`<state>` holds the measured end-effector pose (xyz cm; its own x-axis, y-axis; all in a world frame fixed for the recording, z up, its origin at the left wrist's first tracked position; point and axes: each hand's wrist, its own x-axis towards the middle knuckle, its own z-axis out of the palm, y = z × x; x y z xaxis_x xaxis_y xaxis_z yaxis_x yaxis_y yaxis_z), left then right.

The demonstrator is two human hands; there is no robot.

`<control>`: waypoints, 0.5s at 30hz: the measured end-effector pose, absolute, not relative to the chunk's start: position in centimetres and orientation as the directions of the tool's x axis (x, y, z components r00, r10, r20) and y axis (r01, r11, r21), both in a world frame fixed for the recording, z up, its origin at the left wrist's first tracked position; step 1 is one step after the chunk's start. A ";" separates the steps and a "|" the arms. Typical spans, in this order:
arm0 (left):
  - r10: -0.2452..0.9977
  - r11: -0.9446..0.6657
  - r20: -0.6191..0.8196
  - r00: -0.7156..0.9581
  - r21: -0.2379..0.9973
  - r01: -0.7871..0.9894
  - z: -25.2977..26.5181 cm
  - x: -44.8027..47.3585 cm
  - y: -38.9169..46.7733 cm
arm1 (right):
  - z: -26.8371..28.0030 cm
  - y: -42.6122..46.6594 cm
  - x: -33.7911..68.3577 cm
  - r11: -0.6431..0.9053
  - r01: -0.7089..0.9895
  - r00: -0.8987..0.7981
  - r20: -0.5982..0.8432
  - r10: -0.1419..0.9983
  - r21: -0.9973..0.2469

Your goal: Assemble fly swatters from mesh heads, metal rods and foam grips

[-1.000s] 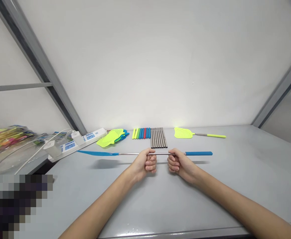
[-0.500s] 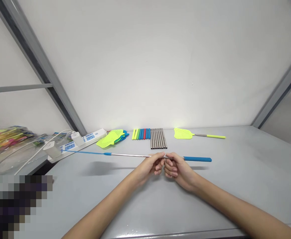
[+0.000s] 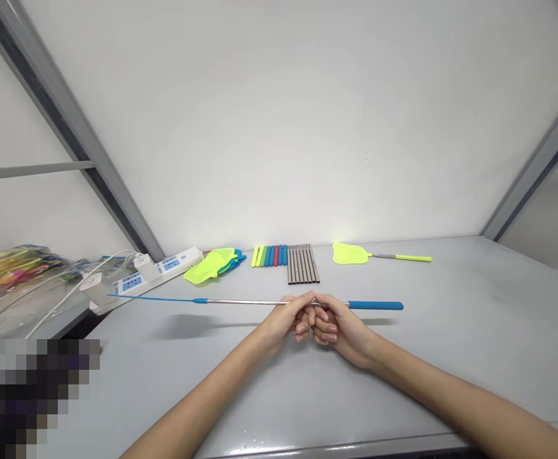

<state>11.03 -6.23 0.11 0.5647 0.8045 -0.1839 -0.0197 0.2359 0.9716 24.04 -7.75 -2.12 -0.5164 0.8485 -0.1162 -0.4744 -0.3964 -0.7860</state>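
Note:
Both my hands grip the metal rod of a blue fly swatter [image 3: 245,302], held level above the table with its shadow below. My left hand [image 3: 294,319] is closed round the rod near its middle. Right beside it, my right hand [image 3: 334,322] is closed on the rod close to the blue handle [image 3: 375,305]; the two hands touch at the thumbs. The blue swatter head [image 3: 152,298] points left and shows edge-on. My fingers hide part of the rod.
Behind lie yellow and blue swatter heads [image 3: 211,266], a row of coloured handles [image 3: 269,255] and several metal rods [image 3: 302,264]. A yellow fly swatter [image 3: 350,254] lies at the back right. Plugs and cables crowd a power strip [image 3: 169,264] at left, near bagged goods [image 3: 11,271].
The swatter's head end has dipped slightly and turned more edge-on. My hands have drawn a little closer together, still on the rod.

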 end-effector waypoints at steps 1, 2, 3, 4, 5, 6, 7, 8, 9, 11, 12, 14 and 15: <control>0.802 0.238 -0.185 0.568 0.971 -0.021 0.1 11.1 -6.3 | -2.2 -7.7 24.0 -0.392 -0.474 -0.511 -0.116 0.852 -0.788; 0.800 0.240 -0.184 0.571 0.971 -0.023 0.1 11.1 -6.3 | -2.2 -7.7 24.0 -0.389 -0.476 -0.506 -0.116 0.855 -0.789; 0.797 0.242 -0.184 0.575 0.970 -0.025 0.2 11.1 -6.3 | -2.2 -7.7 24.0 -0.388 -0.477 -0.504 -0.116 0.856 -0.789; 0.794 0.245 -0.183 0.579 0.969 -0.029 0.2 11.1 -6.2 | -2.2 -7.7 24.0 -0.388 -0.478 -0.503 -0.116 0.856 -0.788; 0.789 0.249 -0.183 0.587 0.968 -0.032 0.2 11.1 -6.2 | -2.3 -7.7 24.0 -0.388 -0.481 -0.503 -0.116 0.857 -0.786; 0.782 0.253 -0.183 0.596 0.967 -0.035 0.2 11.1 -6.2 | -2.3 -7.7 24.0 -0.389 -0.483 -0.504 -0.114 0.856 -0.784; 0.774 0.255 -0.181 0.606 0.966 -0.037 0.2 11.1 -6.2 | -2.3 -7.7 24.1 -0.389 -0.488 -0.504 -0.111 0.856 -0.781; 0.769 0.256 -0.178 0.614 0.966 -0.040 0.2 11.1 -6.2 | -2.3 -7.7 24.1 -0.387 -0.494 -0.504 -0.106 0.857 -0.778; 0.766 0.254 -0.173 0.619 0.966 -0.045 0.2 11.1 -6.2 | -2.3 -7.7 24.1 -0.387 -0.499 -0.506 -0.102 0.856 -0.775; 0.768 0.249 -0.162 0.620 0.967 -0.056 0.3 11.1 -6.2 | -2.3 -7.7 24.2 -0.394 -0.503 -0.519 -0.096 0.850 -0.769; 0.770 0.248 -0.159 0.618 0.967 -0.059 0.3 11.1 -6.2 | -2.3 -7.7 24.2 -0.395 -0.503 -0.525 -0.092 0.846 -0.768; 0.768 0.244 -0.153 0.622 0.968 -0.063 0.2 11.1 -6.2 | -2.4 -7.6 24.3 -0.390 -0.504 -0.532 -0.079 0.843 -0.771; 0.764 0.242 -0.150 0.628 0.968 -0.063 0.2 11.1 -6.3 | -2.4 -7.6 24.3 -0.385 -0.506 -0.532 -0.072 0.844 -0.772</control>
